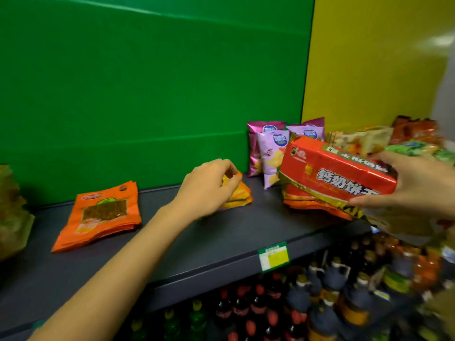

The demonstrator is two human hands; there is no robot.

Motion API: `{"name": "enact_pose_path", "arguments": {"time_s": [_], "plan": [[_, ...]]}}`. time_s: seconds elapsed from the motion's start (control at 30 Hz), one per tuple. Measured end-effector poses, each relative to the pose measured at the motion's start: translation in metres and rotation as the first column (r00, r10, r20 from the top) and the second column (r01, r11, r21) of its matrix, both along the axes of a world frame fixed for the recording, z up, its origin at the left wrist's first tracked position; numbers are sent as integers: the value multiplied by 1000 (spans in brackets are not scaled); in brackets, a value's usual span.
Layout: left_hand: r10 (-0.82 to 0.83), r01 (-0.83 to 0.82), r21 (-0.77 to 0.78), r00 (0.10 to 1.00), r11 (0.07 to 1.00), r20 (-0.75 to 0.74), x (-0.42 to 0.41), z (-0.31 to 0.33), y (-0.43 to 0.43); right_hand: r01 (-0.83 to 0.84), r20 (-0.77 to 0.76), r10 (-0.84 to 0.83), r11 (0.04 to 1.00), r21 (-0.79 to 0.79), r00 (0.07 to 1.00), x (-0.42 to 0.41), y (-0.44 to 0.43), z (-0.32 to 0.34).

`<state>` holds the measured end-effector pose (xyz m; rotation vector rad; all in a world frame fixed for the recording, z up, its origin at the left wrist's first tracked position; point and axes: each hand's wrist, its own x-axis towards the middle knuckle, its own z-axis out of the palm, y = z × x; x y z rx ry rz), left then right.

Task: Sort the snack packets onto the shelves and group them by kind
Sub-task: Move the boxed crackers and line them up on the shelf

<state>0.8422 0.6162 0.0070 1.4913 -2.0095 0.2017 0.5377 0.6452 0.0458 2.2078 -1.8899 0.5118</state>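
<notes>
My right hand (416, 183) holds a long red biscuit packet (334, 171) above the right part of the dark shelf (221, 237). Under it lies a stack of similar red and orange packets (310, 203). My left hand (209, 188) rests on a small pile of yellow-orange packets (240, 195) at mid-shelf, fingers curled on the top one. A stack of flat orange pouches (103, 215) lies to the left. Pink and purple chip bags (270, 153) stand at the back.
Mixed snack packets (384, 141) are heaped at the far right, and a yellowish bag (12, 212) sits at the left edge. A green price tag (273, 256) hangs on the shelf's front lip. Bottles of drinks (295, 303) fill the shelf below.
</notes>
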Motion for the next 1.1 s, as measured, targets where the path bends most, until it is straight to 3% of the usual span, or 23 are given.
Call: {"name": "enact_pose_path", "arguments": {"time_s": [0.2, 0.3, 0.47, 0.53, 0.7, 0.9, 1.1], "plan": [[-126, 122, 41, 986, 992, 113, -106, -16, -74, 212, 33, -213, 977, 34, 976, -123, -1, -5], [-168, 163, 40, 956, 986, 239, -153, -19, -102, 270, 54, -273, 961, 67, 960, -185, -5, -17], [-99, 48, 143, 923, 989, 371, -178, -16, -139, 300, 23, -302, 953, 42, 953, -211, -3, -19], [-94, 14, 211, 922, 977, 376, -238, -19, -159, 334, 56, -341, 936, 106, 938, -265, 9, -17], [-19, -57, 192, 929, 980, 370, -221, -20, -170, 292, 16, -294, 954, 68, 956, -258, 4, -16], [122, -120, -23, 965, 993, 234, -208, 4, -145, 226, -13, -226, 969, 100, 974, -244, -13, -8], [341, -315, -144, 913, 938, 225, -142, 56, -81, -35, 8, 35, 998, 57, 999, -189, -38, 7]]}}
